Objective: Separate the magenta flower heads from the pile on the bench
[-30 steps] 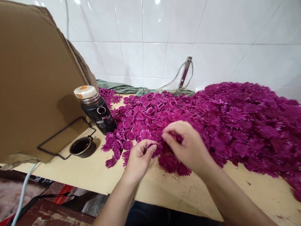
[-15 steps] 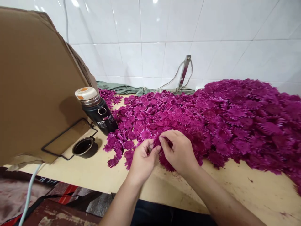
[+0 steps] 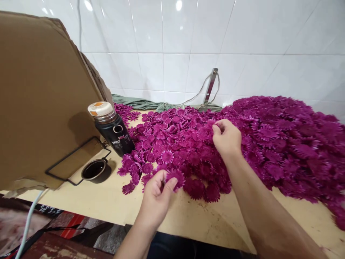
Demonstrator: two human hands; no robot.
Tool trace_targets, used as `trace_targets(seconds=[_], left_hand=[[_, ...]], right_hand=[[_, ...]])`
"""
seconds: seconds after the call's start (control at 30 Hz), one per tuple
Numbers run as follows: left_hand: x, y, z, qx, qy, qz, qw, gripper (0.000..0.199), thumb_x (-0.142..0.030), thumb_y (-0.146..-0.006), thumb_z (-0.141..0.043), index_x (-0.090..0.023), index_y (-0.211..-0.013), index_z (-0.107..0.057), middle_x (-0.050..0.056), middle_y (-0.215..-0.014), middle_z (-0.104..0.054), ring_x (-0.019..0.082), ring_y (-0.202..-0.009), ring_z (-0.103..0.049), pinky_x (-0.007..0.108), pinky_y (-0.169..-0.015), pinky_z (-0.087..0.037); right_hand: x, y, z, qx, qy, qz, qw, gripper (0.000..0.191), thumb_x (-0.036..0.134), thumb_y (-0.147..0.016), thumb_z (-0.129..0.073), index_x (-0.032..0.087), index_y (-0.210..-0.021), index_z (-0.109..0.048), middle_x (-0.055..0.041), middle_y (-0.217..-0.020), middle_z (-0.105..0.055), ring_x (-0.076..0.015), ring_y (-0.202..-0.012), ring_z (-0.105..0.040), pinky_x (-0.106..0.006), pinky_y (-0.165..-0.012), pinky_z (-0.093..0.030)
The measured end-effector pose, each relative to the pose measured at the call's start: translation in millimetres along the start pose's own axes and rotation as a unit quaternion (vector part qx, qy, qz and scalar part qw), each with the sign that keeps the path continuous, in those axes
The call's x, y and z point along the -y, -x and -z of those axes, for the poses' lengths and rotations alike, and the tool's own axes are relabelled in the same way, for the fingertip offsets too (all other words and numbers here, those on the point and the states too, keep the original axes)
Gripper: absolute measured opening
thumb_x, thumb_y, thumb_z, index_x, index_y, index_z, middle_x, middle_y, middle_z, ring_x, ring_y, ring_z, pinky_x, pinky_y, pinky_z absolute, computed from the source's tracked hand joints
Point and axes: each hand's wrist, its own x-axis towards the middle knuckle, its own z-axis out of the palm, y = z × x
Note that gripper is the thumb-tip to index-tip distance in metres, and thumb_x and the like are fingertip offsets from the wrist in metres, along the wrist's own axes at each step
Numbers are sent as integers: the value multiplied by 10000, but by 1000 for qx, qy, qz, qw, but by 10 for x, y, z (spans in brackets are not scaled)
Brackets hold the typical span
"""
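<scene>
Between the thumb and fingers of my left hand point(image 3: 159, 189) is a magenta artificial flower point(image 3: 178, 180), held just above the table's front part. My right hand point(image 3: 228, 138) is farther away, over the heap of magenta flower pieces point(image 3: 188, 140). Its thumb and forefinger are pinched at a magenta flower piece point(image 3: 211, 125), partly hidden by the fingers. Several darker flower pieces point(image 3: 198, 189) lie at the heap's near edge, between my two hands.
A black vacuum flask point(image 3: 113, 133) with a white lid stands left of the heap. Nearer are a small dark cup point(image 3: 96, 171) and a black wire frame point(image 3: 63, 176) against a cardboard sheet point(image 3: 40, 100). A metal strip point(image 3: 210, 86) leans at the tiled wall.
My hands have parted. The right one has moved away and to the right, onto the heap; the left has come slightly nearer, keeping a flower in its fingers.
</scene>
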Motion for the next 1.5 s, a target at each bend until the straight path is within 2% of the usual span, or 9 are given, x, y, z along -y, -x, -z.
trace_targets(seconds=[0.17,0.27,0.33,0.67,0.87,1.03,1.17,1.37,1.5], left_hand=[[125,-166,-13,-21,20,0,1000,438,-550,-655,-638,-182,-557,-421,-70,-522,-366,80,-513,-332,208,-516,-318],[182,-271,-73,-19,33,-8,999,485,-593,-672,-607,-184,-540,-384,-69,-530,-326,81,-527,-314,216,-537,-313],[193,-286,-98,-3,44,-7,999,483,-617,-696,-566,-180,-558,-415,-58,-540,-362,93,-550,-354,229,-574,-344],[22,-133,-130,-1,-35,-61,997,361,-453,-753,-578,-197,-581,-391,-61,-563,-353,96,-547,-335,224,-552,-321],[23,78,-7,26,-32,-52,998,343,-485,-746,-590,-181,-617,-498,-32,-573,-437,108,-559,-399,221,-539,-344],[65,-55,46,14,-22,-38,999,245,-411,-725,-619,-168,-730,-591,1,-673,-551,143,-666,-492,248,-651,-398],[98,-208,-25,10,-43,-69,997,269,-388,-712,-628,-174,-580,-531,-21,-601,-485,128,-622,-452,239,-623,-371],[183,-236,-62,-3,-24,-26,999,493,-629,-670,-578,-181,-521,-439,-48,-523,-384,102,-537,-359,230,-535,-319],[165,-212,-59,11,-10,-21,1000,531,-688,-672,-525,-185,-533,-425,-50,-530,-371,99,-527,-342,231,-524,-321]], right_hand=[[83,309,205,103,-17,98,990,311,241,-727,-624,156,-1024,-588,-155,-1087,-606,-310,-1049,-530,-481,-890,-411],[229,680,193,308,-132,117,935,83,218,-786,-562,194,-838,-622,-60,-851,-664,-207,-796,-606,-354,-718,-484],[257,820,139,366,-167,100,910,39,176,-764,-572,194,-748,-603,-10,-709,-640,-159,-649,-576,-294,-622,-458],[232,642,-54,237,-232,47,942,186,245,-751,-525,209,-579,-464,57,-496,-414,-118,-485,-395,-244,-498,-334],[-68,16,13,-15,-70,-46,996,33,195,-728,-508,203,-702,-528,-12,-637,-526,-197,-622,-513,-355,-677,-437],[-93,84,196,19,13,93,995,396,176,-682,-616,119,-1070,-565,-182,-1097,-560,-329,-1070,-498,-481,-908,-391],[209,577,266,166,-67,213,961,112,211,-805,-552,192,-882,-631,-92,-904,-653,-251,-917,-571,-430,-827,-444],[265,898,102,344,-151,125,918,47,147,-763,-592,192,-755,-603,-19,-755,-662,-163,-706,-593,-298,-667,-457],[189,901,31,343,-183,109,915,126,90,-750,-525,194,-688,-559,6,-669,-617,-145,-639,-566,-266,-616,-428]])
